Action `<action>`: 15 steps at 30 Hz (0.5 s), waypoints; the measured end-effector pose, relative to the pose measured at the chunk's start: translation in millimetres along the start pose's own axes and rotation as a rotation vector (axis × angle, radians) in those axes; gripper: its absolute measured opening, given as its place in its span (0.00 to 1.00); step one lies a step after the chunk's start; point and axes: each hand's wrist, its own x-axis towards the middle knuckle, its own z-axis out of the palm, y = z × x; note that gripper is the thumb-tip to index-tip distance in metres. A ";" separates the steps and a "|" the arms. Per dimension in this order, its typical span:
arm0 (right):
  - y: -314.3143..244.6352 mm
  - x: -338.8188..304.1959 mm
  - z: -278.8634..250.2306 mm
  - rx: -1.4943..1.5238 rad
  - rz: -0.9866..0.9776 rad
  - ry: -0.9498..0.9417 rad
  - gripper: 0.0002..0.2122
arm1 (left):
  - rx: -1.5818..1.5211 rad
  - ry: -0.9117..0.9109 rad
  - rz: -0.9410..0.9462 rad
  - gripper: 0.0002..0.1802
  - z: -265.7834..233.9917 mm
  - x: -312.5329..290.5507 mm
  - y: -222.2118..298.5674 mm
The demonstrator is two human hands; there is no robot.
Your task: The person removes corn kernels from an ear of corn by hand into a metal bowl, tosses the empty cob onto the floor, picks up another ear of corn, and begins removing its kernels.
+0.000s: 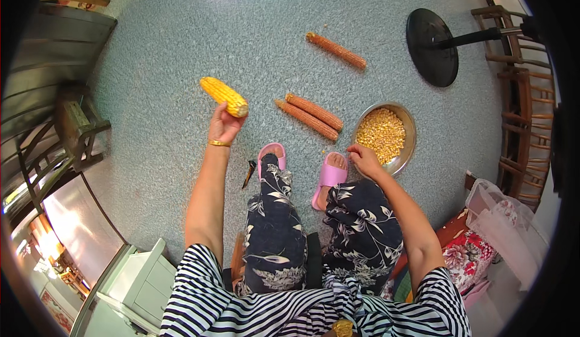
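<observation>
My left hand [225,125] is closed round the lower end of a yellow corn cob [223,95], which is full of kernels and held tilted above the floor. My right hand [364,158] hangs by the near left rim of a metal bowl [413,137]. Its fingers are curled together, and I cannot make out what, if anything, they hold. Loose yellow kernels [380,134] fill much of the bowl. Between the hands, two stripped cobs [311,116] lie side by side on the floor. Another stripped cob [336,51] lies farther off.
A small dark tool [249,174] lies beside my left pink slipper [272,149]. A round black stand base [431,47] is at the far right, before wooden chairs [519,119]. At left stands a wooden stool [78,119]; flowered cloth [468,255] lies at the near right.
</observation>
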 end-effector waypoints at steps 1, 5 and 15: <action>-4.3 -3.5 -5.2 0.007 -0.010 0.013 0.10 | 0.002 -0.064 -0.029 0.29 21.2 -7.3 -8.5; -47.4 -32.1 -37.2 0.341 0.087 0.008 0.11 | 0.058 -0.277 -0.073 0.33 102.2 -42.2 -30.8; -153.8 -157.1 -86.6 0.877 -0.251 0.073 0.15 | 0.124 -0.569 -0.227 0.34 241.5 -135.9 -105.6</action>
